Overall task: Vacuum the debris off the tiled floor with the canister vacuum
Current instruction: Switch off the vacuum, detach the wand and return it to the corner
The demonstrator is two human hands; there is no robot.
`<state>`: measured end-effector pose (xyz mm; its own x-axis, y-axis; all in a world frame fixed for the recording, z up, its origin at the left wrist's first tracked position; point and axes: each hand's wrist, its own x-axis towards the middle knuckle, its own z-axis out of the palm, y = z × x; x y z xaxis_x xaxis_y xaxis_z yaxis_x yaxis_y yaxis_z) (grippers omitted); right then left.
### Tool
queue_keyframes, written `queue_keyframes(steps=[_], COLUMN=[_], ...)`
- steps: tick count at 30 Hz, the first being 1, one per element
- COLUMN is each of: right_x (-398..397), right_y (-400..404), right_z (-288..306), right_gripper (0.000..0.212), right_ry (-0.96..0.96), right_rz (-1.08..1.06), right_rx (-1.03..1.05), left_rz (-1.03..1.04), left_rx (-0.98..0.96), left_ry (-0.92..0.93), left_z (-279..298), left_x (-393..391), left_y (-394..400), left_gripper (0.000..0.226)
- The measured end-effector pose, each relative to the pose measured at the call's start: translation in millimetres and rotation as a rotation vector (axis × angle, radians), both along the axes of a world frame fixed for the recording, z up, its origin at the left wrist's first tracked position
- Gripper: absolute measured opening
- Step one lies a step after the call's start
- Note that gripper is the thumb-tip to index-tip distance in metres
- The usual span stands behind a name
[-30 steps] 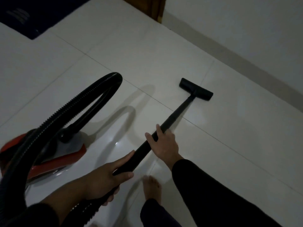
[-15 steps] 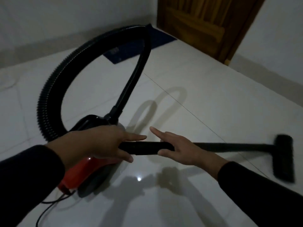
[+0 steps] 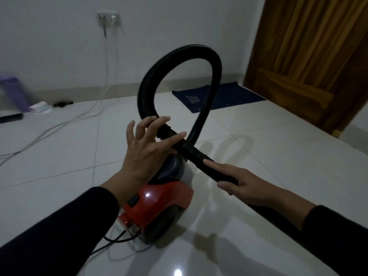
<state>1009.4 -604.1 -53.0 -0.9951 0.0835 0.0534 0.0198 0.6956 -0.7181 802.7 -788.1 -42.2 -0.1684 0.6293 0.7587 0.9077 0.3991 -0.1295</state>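
Note:
The red canister vacuum (image 3: 163, 202) sits on the white tiled floor (image 3: 268, 152) just below my hands. Its black ribbed hose (image 3: 179, 54) loops up high and comes down to the black wand (image 3: 197, 156). My right hand (image 3: 245, 186) grips the wand from the right, with the index finger laid along it. My left hand (image 3: 147, 150) is open with its fingers spread, and its fingertips are at the hose cuff where it meets the wand. The floor nozzle is out of view. I cannot make out any debris on the dim tiles.
A wooden door (image 3: 310, 56) stands at the right, with a blue mat (image 3: 229, 96) before it. A wall socket (image 3: 109, 18) feeds pale cables (image 3: 79, 116) that trail across the floor. A purple bin (image 3: 14, 92) is far left. A black power cord (image 3: 115, 240) leaves the canister.
My view has swung left and up, toward the wall. My left hand has let go of the wand and opened. The wand has lifted and the floor nozzle has left the view.

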Motion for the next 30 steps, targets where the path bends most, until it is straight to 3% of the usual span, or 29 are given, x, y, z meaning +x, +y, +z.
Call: queue_keyframes(steps=[8,14,17,20,22,25,30], right_x=[-23,-43,-52,-63,-69,-73,-78], right_y=[-16,-27,-34,-39,-42,-43,-43], right_z=[-12,-22,-31,-37,-37,-38,-45], right_gripper=[0.063,0.063,0.064,0.064,0.063,0.062,0.062], right_ry=[0.061,0.063,0.049,0.023,0.009,-0.008,-0.021], right_rz=[-0.029,0.002,0.023,0.037,0.030,0.006,0.021], right_rx=[-0.069,-0.040,-0.007,0.000,-0.022,-0.041,-0.051], left_rz=[0.051,0.042,0.079,0.131,0.155,0.149,0.156], left_rx=[0.116,0.084,0.084,0.069,-0.036,-0.256,-0.438], left_ry=[-0.102,-0.195,-0.255,-0.476,-0.734,-1.080,-1.197], left_z=[-28,-43,-55,-70,-81,-98,-114], left_x=[-15,-26,-29,-27,-28,-40,-64], left_y=[2,-15,-30,-47,-57,-73,-84], left_gripper=[0.042,0.044,0.057,0.085,0.103,0.112,0.112])
